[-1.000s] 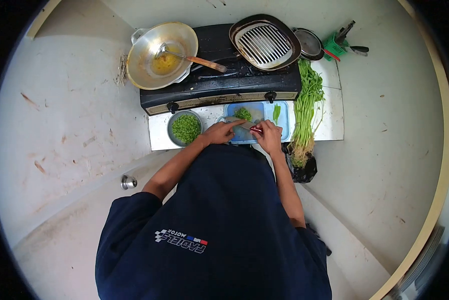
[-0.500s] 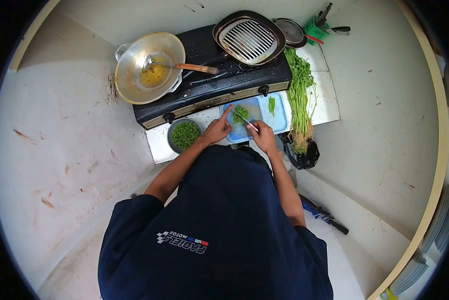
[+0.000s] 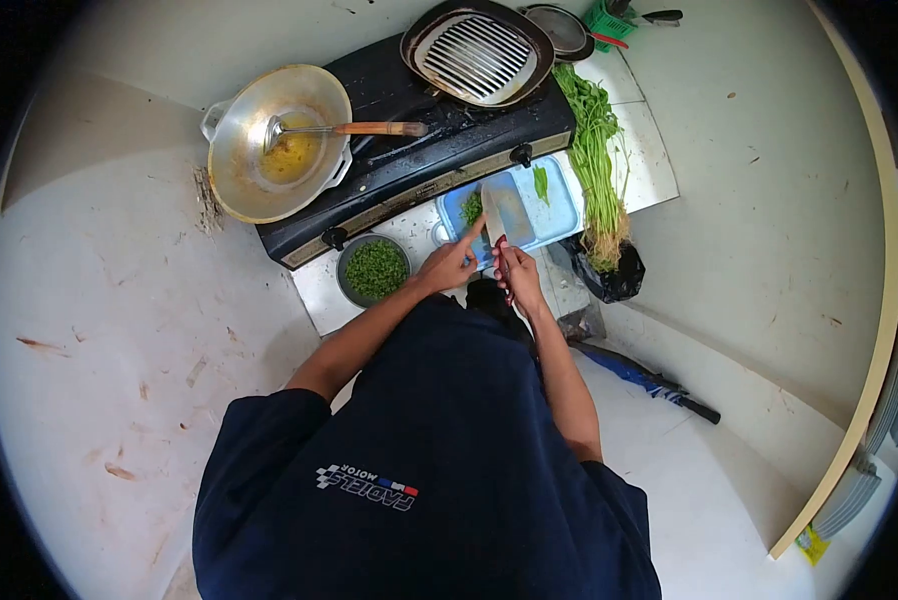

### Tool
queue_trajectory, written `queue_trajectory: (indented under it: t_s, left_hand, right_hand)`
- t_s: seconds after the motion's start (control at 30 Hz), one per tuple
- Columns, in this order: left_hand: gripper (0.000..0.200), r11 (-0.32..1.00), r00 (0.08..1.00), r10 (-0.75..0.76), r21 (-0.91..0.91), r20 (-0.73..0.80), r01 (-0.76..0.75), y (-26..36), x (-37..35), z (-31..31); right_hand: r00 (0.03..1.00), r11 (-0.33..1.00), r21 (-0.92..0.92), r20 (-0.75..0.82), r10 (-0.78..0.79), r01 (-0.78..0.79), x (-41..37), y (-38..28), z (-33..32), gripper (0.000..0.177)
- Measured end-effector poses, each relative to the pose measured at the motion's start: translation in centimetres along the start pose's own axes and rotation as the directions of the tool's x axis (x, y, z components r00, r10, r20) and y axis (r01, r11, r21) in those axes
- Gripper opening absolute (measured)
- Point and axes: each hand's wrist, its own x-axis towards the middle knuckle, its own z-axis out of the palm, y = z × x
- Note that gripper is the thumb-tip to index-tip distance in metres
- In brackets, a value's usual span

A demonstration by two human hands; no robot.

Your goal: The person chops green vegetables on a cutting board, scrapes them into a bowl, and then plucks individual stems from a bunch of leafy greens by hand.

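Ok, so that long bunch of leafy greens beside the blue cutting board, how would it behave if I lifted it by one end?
Probably floppy: the bunch of greens has long, thin stems that would likely droop. It is likely light for its length, being mostly leaf. Loose stalks might slip out, since no tie shows.

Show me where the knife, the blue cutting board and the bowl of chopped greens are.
knife (image 3: 493, 215), head view, on the flat of the blade.
blue cutting board (image 3: 561, 208), head view, on a bare patch near its right edge.
bowl of chopped greens (image 3: 340, 270), head view, on its left rim.
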Motion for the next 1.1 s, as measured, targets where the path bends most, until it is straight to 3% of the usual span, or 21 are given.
queue_trajectory:
  t_s: [0.13, 0.23, 0.33, 0.47, 0.67, 0.87, 0.9, 1.1]
  left_hand:
    - [0.099, 0.996, 0.989, -0.029, -0.083, -0.142, 0.017, -1.7, 0.6, 0.3]
    - [0.098, 0.996, 0.997, -0.059, -0.066, -0.058, 0.055, -0.7, 0.8, -0.7]
    - [0.096, 0.996, 0.996, 0.072, 0.042, 0.045, -0.074, -0.1, 0.9, -0.9]
    - [0.095, 0.994, 0.999, -0.025, 0.107, 0.026, 0.022, -0.9, 1.2, 0.3]
    - [0.091, 0.998, 0.98, -0.038, 0.042, -0.193, 0.046, -1.9, 1.4, 1.3]
    - [0.059, 0.993, 0.96, 0.042, 0.121, -0.278, -0.009, -0.5, 4.0, 1.0]
    - [0.041, 0.996, 0.958, 0.037, 0.088, -0.283, -0.012, 0.3, 4.8, 1.2]
    - [0.027, 0.939, 0.969, 0.219, 0.293, -0.11, -0.179, 3.4, 12.2, 1.6]
  right_hand:
    - [0.998, 0.999, -0.013, -0.045, 0.048, -0.049, -0.4, 0.8, 0.3, 0.043]
    - [0.996, 0.997, -0.028, -0.051, 0.067, -0.068, -0.5, 1.3, 0.4, 0.042]
    - [0.998, 0.997, -0.042, -0.037, 0.058, -0.06, -0.2, 1.0, 0.5, 0.041]
    - [0.998, 0.998, -0.034, -0.008, 0.056, -0.056, -0.3, 0.2, 0.0, 0.039]
    - [0.997, 0.997, -0.001, 0.006, 0.075, -0.075, 0.1, 0.1, -2.6, 0.034]
    - [0.997, 0.997, -0.05, -0.055, 0.055, -0.058, -0.3, -1.4, -7.7, 0.033]
    - [0.996, 0.997, -0.056, -0.07, 0.048, -0.052, -0.4, -1.8, -8.7, 0.034]
    - [0.982, 0.999, -0.01, -0.18, -0.053, 0.052, -0.6, -2.7, -14.1, 0.035]
